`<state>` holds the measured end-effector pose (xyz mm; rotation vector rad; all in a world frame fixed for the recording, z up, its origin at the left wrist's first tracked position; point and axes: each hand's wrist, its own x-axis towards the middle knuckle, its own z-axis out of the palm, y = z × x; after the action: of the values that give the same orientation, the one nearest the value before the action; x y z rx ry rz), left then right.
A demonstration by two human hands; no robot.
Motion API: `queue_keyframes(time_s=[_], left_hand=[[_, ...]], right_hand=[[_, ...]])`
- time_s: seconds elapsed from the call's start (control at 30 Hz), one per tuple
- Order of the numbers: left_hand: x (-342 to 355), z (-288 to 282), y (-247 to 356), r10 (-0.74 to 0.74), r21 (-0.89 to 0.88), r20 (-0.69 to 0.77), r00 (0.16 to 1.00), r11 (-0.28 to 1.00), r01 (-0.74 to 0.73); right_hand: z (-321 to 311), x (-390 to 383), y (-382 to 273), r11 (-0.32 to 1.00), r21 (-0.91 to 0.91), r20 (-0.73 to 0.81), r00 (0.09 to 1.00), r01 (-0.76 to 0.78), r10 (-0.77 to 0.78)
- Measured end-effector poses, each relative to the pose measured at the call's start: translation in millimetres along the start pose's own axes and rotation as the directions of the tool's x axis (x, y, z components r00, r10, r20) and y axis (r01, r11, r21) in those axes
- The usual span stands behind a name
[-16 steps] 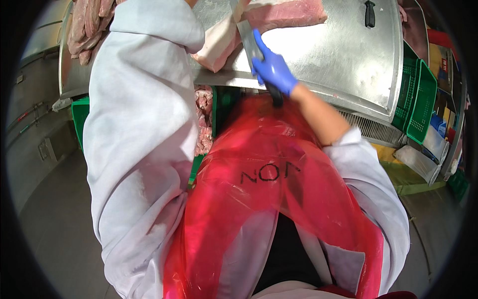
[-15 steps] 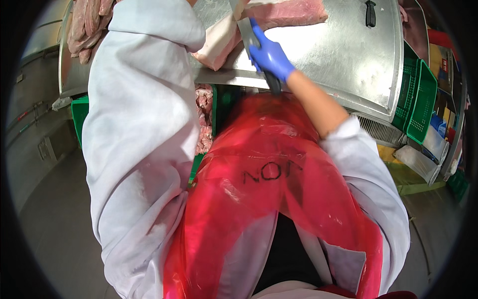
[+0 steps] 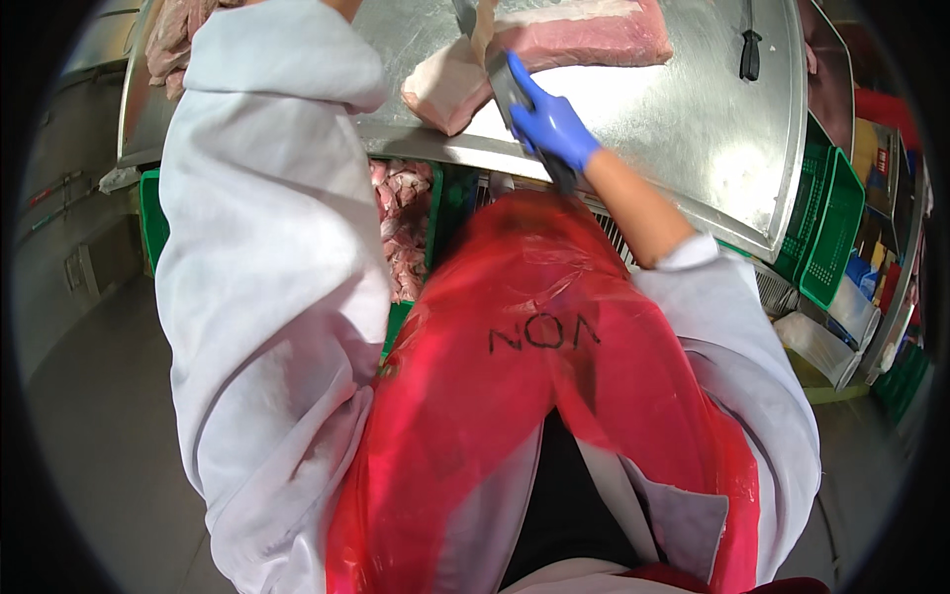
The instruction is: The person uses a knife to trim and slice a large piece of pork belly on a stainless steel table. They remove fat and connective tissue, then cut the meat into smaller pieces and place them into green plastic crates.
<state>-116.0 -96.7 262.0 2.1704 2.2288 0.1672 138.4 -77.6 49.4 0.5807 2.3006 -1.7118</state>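
Note:
My right hand [image 3: 556, 127], in a blue glove, is closed round the dark handle of a knife [image 3: 504, 91]. The blade points up and left, lying across a long slab of pale pink meat [image 3: 591, 42] with a white fat layer. A thin tan strip [image 3: 483, 28] crosses the upper blade; I cannot tell whether it is cut loose. The slab's near-left end [image 3: 447, 91] lies left of the blade, close to the table's front edge. My left sleeve [image 3: 282, 59] reaches past the top edge, so that hand is out of sight.
Beneath the metal table [image 3: 693, 139], a green crate holds meat trimmings [image 3: 404, 188]. More meat [image 3: 178, 40] is piled at the far left. A black-handled sharpening steel [image 3: 750, 57] lies at the right. Green crates [image 3: 836, 233] stand beyond the right edge.
The meat, table and sharpening steel sit a little differently in view, as the view has shifted. My right hand with the knife appears slightly farther right and lower; its grip is unchanged.

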Motion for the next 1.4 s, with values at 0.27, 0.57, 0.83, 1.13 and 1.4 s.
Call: queue_keyframes(time_s=[0.27,0.57,0.83,1.13,1.4], left_hand=[[-30.3,-40.0,25.3,-0.100,-0.017,-0.001,0.995,0.995,0.100],[-58.6,-76.5,38.3,-0.141,0.090,-0.084,0.986,0.985,0.148],[-60.0,-102.5,40.1,-0.243,0.052,-0.124,0.962,0.967,0.250],[-68.1,-113.2,50.2,-0.303,0.082,-0.142,0.942,0.945,0.316],[-49.1,-119.8,65.5,-0.261,0.099,-0.205,0.944,0.953,0.285]], right_hand=[[1.5,20.9,-17.3,0.997,0.014,0.019,0.997,0.080,-0.080],[27.5,18.4,-32.0,0.994,0.080,0.075,0.994,0.073,-0.079],[52.1,-24.6,-21.4,0.994,0.107,0.134,0.991,0.015,-0.030],[80.5,-9.2,0.9,0.940,0.205,0.031,0.958,0.273,-0.285],[70.5,-5.7,-71.9,0.987,0.118,0.367,0.919,0.110,-0.147]])
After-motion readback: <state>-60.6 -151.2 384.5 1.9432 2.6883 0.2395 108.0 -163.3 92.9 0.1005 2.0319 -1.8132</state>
